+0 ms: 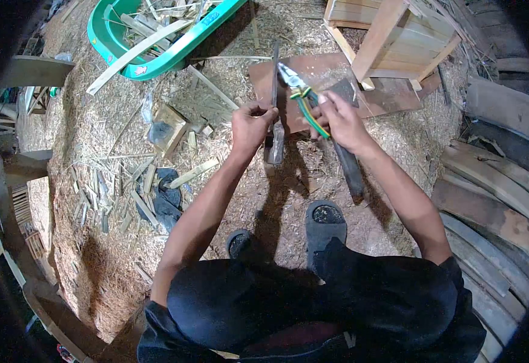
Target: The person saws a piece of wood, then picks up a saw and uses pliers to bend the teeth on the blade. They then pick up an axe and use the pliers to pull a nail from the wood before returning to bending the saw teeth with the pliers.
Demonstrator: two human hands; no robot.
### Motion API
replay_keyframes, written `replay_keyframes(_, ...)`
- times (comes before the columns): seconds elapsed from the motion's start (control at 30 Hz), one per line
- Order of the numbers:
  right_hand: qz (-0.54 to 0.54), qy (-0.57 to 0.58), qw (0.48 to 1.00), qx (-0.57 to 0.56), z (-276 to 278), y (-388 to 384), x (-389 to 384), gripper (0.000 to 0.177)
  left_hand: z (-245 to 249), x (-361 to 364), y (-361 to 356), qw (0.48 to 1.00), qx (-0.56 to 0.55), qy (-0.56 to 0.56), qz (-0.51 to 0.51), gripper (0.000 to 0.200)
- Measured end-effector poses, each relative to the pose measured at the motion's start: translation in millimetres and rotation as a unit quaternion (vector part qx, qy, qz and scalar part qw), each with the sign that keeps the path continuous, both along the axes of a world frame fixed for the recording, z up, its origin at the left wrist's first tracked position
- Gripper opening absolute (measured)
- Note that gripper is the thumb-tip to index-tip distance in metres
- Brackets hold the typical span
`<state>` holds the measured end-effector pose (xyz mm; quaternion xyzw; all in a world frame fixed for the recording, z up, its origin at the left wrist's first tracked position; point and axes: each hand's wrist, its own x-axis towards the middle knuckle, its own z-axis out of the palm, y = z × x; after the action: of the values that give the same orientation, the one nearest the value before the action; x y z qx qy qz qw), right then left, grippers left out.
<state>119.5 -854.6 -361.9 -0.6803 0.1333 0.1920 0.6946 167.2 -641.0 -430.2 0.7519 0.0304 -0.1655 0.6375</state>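
Note:
My left hand [254, 128] is closed around a long, thin dark blade [275, 75] with a worn handle [275, 148], seen almost edge-on and pointing away from me. In my right hand [341, 121] is a pair of pliers [304, 101] with green and yellow grips. Their metal jaws angle up and left, overlapping close beside the blade in this view. Below the right hand, a dark flat strip [349, 172] slants toward my feet. Under both tools lies a reddish-brown board [328, 65] on the ground.
A green plastic tub [146, 69] full of wood scraps stands at the upper left. A wooden frame piece [397, 45] is at the upper right. Stacked planks [494, 181] line the right side. Shavings and offcuts [149, 181] cover the ground. My sandal [326, 230] shows below.

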Motion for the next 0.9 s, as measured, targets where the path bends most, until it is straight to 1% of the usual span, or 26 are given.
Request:
replay_keyframes(0.03, -0.004, 0.004, 0.999, 0.031, -6, 5, 0, 0.030, 7, -1, -2, 1.000, 0.001, 0.018, 0.004, 0.012)
replay_keyframes(0.07, -0.022, 0.028, 0.994, 0.100, -11, 6, 0, 0.031, 7, -1, -1, 1.000, 0.008, 0.010, -0.002, 0.012)
replay_keyframes(0.13, -0.056, 0.074, 0.968, 0.235, -16, 8, 4, 0.034, 3, 0, -1, 1.000, 0.021, -0.010, -0.011, 0.013)
replay_keyframes(0.17, -0.091, 0.097, 0.956, 0.262, -16, 12, 3, 0.033, 1, 1, 0, 1.000, 0.017, -0.011, -0.007, 0.014)
replay_keyframes(0.27, -0.052, 0.112, 0.958, 0.258, -33, 6, 1, 0.034, -4, 2, 2, 1.000, 0.018, -0.015, 0.006, 0.016)
replay_keyframes(0.3, -0.060, 0.134, 0.961, 0.234, -34, 8, 1, 0.033, -2, 2, 3, 0.999, 0.025, -0.018, 0.007, 0.016)
replay_keyframes(0.4, -0.021, 0.132, 0.957, 0.256, -26, 11, 4, 0.027, 1, 3, 8, 1.000, 0.021, -0.021, -0.001, 0.017)
replay_keyframes(0.43, -0.001, 0.128, 0.945, 0.301, -20, 10, 6, 0.028, -3, 3, 8, 0.999, 0.014, -0.030, 0.001, 0.017)
replay_keyframes(0.47, 0.006, 0.113, 0.962, 0.247, -18, 11, 8, 0.029, -6, 3, 8, 0.999, 0.007, -0.040, 0.003, 0.017)
replay_keyframes(0.53, 0.023, 0.079, 0.987, 0.135, -16, 14, 15, 0.030, -5, 5, 8, 0.999, 0.027, -0.045, -0.008, 0.016)
replay_keyframes(0.63, 0.017, 0.052, 0.988, 0.144, -27, 14, 18, 0.031, -11, 5, 8, 0.998, 0.030, -0.054, -0.006, 0.016)
replay_keyframes(0.67, 0.047, 0.021, 0.995, 0.081, -33, 13, 19, 0.031, -15, 4, 8, 0.998, 0.028, -0.057, -0.002, 0.016)
replay_keyframes(0.73, 0.102, -0.039, 0.993, -0.046, -40, 12, 18, 0.033, -15, 2, 9, 0.996, 0.025, -0.080, 0.012, 0.016)
replay_keyframes(0.77, 0.066, -0.018, 0.998, -0.018, -43, 15, 14, 0.032, -15, 1, 8, 0.995, 0.023, -0.092, 0.017, 0.016)
replay_keyframes(0.83, -0.010, 0.024, 0.999, 0.037, -32, 41, 5, 0.030, -13, 1, 7, 0.998, 0.005, -0.058, 0.019, 0.018)
replay_keyframes(0.87, -0.023, 0.003, 0.999, 0.032, -29, 51, 4, 0.028, -12, 1, 8, 0.999, -0.003, -0.040, 0.020, 0.018)
replay_keyframes(0.9, -0.017, -0.014, 1.000, 0.009, -30, 53, 4, 0.028, -10, 3, 10, 0.997, 0.053, -0.060, -0.003, 0.021)
